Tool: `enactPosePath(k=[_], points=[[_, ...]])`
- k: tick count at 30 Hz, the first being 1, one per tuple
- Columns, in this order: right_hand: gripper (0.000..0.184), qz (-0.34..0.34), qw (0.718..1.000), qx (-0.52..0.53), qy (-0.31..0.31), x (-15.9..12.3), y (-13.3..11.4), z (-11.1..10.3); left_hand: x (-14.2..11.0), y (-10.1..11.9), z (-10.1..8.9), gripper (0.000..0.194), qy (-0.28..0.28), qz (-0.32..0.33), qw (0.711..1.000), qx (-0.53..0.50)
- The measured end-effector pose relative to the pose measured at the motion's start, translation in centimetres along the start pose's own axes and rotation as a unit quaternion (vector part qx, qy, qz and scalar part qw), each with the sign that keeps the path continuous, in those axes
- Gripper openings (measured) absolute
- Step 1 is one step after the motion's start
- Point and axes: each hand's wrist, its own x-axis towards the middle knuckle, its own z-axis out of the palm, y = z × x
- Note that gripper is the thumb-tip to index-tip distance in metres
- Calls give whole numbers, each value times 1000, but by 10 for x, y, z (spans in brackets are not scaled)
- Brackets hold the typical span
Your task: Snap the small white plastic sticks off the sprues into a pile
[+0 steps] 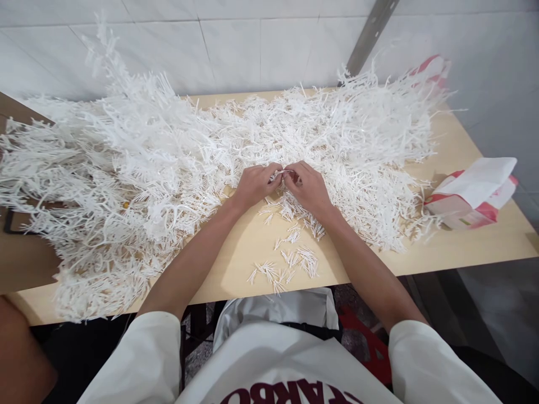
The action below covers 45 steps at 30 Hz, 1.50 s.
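A big heap of white plastic branched sprigs (138,168) covers most of the pale wooden table (463,241). My left hand (255,184) and my right hand (307,188) meet at the heap's near edge, both with fingers pinched on one small white plastic sprig (286,173) held between them. Small broken-off sprig pieces (290,261) lie scattered on the bare table just in front of my hands.
A red-and-white plastic bag (474,193) lies at the table's right end, another (433,67) behind the heap at the back right. A grey metal bar (368,36) leans on the white tiled wall. A grey bag (273,311) hangs under the table's front edge.
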Motion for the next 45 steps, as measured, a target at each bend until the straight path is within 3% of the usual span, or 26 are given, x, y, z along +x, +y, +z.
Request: enactPosePath(k=[6, 13, 16, 20, 22, 27, 31, 34, 38, 45], points=[[26, -61, 992, -109, 3, -2, -1, 0, 1, 2, -4, 22, -31, -22, 999, -23], [20, -41, 997, -53, -31, -1, -4, 0, -1, -2, -3, 24, -42, 21, 998, -47], [18, -92, 995, -5, -41, -5, -11, -4, 2, -5, -4, 28, -25, -9, 997, -78], [18, -221, 970, 43, -94, -16, -34, -4, 6, -9, -9, 33, 49, -105, 986, -118], [21, -254, 962, 26, -95, -17, -40, -2, 7, -8, -11, 32, 47, -100, 986, -122], [34, -141, 990, 1, -2, -11, -20, 1, 5, -2, -15, 25, 1, -63, 985, -162], [39, -34, 995, 41, 88, -5, -7, -2, 3, -2, -17, 32, -40, -38, 977, -205], [27, 33, 994, 83, 56, -3, -7, -4, 3, -4, -15, 30, -51, -20, 979, -196], [31, 22, 996, 88, -9, -2, -5, -1, 2, -4, -11, 24, -60, 1, 986, -155], [27, 37, 997, 71, 17, -4, -3, -5, 5, -4, -8, 21, -6, 17, 993, -118]])
